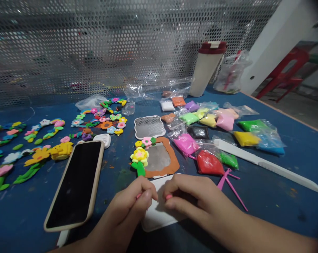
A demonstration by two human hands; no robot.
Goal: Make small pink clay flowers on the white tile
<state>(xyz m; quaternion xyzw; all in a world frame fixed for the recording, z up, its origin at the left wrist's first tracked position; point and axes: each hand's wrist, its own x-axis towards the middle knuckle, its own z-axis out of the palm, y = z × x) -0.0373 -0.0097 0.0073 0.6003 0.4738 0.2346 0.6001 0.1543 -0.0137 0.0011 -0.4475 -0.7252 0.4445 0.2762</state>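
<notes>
My left hand is closed around a piece of pink clay, only a sliver of which shows between the fingers. Between the thumb and forefinger of my right hand is a small lump of pink clay. Both hands hover over a white board with rounded corners. Just beyond it lies a small mirror framed in brown clay, with clay flowers and green leaves on its left side. A second mirror with a wavy white rim sits behind that one.
A phone lies on the left, near many clay decorations. Bagged coloured clay, including a red packet, spreads across the right. Pink plastic tools and a white knife-like tool lie there too. A tumbler stands behind.
</notes>
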